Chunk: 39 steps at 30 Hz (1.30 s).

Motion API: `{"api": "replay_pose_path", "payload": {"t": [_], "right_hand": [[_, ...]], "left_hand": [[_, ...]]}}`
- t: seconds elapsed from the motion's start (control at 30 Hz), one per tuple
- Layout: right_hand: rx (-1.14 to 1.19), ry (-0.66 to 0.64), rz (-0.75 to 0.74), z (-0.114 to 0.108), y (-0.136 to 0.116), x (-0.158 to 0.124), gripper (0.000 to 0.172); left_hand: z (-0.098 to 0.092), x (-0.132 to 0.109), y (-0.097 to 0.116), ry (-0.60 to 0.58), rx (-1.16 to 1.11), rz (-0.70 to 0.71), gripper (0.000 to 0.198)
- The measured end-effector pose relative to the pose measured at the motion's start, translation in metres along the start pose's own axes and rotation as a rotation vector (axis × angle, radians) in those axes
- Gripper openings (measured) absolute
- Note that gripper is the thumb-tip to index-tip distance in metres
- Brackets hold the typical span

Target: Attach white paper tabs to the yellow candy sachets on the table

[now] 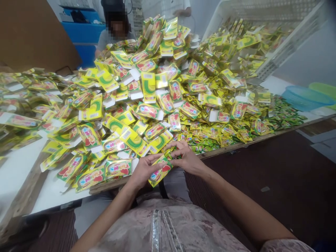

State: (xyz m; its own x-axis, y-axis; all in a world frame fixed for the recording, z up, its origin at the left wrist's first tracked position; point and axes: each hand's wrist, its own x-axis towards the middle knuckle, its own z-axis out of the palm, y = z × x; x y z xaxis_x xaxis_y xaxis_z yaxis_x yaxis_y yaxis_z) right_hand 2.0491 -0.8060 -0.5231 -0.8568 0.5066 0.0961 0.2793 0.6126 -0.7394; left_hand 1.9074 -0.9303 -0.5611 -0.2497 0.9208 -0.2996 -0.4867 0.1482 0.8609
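Note:
My left hand [145, 170] grips a small yellow-green carton [160, 172] with a red fruit picture, held just off the table's front edge. At the carton's upper end, my right hand [185, 158] is closed with fingertips together around small green-yellow candy packets [169, 154], partly hidden by the fingers. Right behind both hands rises a big heap of similar cartons [149, 87], many with white end flaps open. Small shiny yellow and green packets [210, 134] lie piled to the right of the cartons.
A white plastic crate [291, 43] is tipped at the back right, spilling cartons and packets. A blue basket [306, 98] stands at the right. Another person [117, 26] is behind the heap. A wooden strip [225, 147] edges the table; a large brown board [34, 35] stands back left.

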Motion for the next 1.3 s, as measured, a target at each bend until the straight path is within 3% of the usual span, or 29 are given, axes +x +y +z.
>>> {"api": "replay_pose_path", "payload": {"t": [0.1,0.2,0.3,0.43,0.5,0.8,0.97,1.13,1.2,1.3], "right_hand": [[0.043,-0.004,-0.032,-0.004,-0.002,-0.004,0.008],[-0.028,0.124,-0.071,0.001,-0.006,-0.007,0.012],[-0.06,0.172,-0.084,0.012,-0.009,-0.007,0.02],[-0.038,0.386,-0.031,0.022,-0.007,-0.007,0.021],[-0.035,0.43,-0.004,0.022,-0.005,-0.006,0.023],[0.095,0.201,0.126,0.015,0.002,0.0,0.012],[0.094,0.113,0.08,0.014,-0.002,0.0,0.023],[0.163,-0.018,0.039,0.029,-0.005,-0.008,0.032],[0.197,0.0,0.074,0.035,-0.001,-0.01,0.033],[0.216,0.146,0.15,0.038,0.004,-0.011,0.034]], "left_hand": [[0.001,-0.001,0.004,0.029,0.051,0.07,0.051],[0.001,-0.001,0.006,0.087,0.091,0.135,0.05],[0.001,0.0,0.004,0.115,0.086,0.133,0.051],[-0.002,0.0,0.003,0.14,0.039,0.124,0.053],[-0.002,0.0,0.003,0.166,0.032,0.133,0.053],[-0.002,-0.004,0.003,0.096,-0.005,0.077,0.046],[-0.001,-0.004,0.005,0.055,-0.007,0.046,0.046],[0.003,-0.006,0.005,0.06,-0.015,0.02,0.048],[0.003,-0.007,0.006,0.072,-0.01,-0.002,0.051],[0.001,-0.009,0.008,0.045,0.053,0.012,0.057]]}}
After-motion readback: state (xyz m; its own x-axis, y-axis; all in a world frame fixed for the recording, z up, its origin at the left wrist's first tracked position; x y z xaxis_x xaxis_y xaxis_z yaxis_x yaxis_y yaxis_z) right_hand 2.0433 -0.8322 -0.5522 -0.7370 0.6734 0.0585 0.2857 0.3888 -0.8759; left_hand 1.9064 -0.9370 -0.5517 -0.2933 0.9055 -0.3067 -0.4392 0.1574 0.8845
